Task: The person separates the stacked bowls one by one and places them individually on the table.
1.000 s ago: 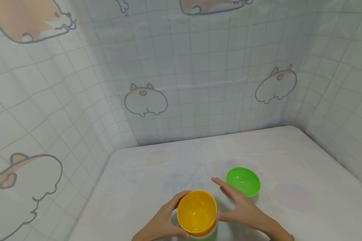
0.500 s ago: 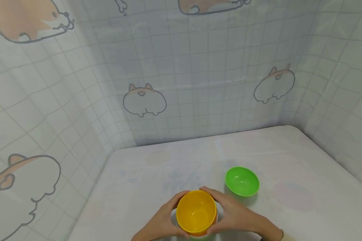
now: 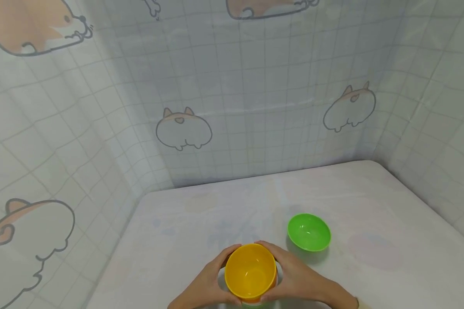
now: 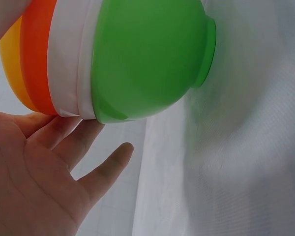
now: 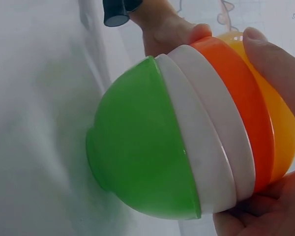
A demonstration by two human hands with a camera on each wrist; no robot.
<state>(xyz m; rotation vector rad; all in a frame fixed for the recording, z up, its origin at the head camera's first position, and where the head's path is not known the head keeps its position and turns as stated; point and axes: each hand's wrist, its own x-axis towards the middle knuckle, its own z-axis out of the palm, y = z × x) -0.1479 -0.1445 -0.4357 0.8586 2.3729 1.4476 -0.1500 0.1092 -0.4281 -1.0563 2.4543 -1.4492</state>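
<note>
A stack of nested bowls stands near the front of the table. A yellow bowl [image 3: 250, 270] is on top, with an orange bowl [image 5: 238, 105] under it, then two white bowls [image 5: 199, 128], and a green bowl [image 4: 142, 59] at the bottom. My left hand [image 3: 212, 277] holds the stack from the left, thumb at the near side and fingers round the far side. From the right, my right hand [image 3: 295, 274] holds it the same way. In the right wrist view the right thumb [image 5: 273, 56] lies on the yellow bowl. Whether the stack's foot touches the table is hard to tell.
Another green bowl [image 3: 309, 232] sits alone on the table [image 3: 193, 223], behind and right of the stack. Pale cloth walls [image 3: 255, 141] with a grid and cartoon dogs enclose the table at the back and both sides.
My right hand, earlier spread with its fingers off the bowls, has closed in and taken hold of the stack's right side. The left hand keeps its hold. The head view has shifted slightly.
</note>
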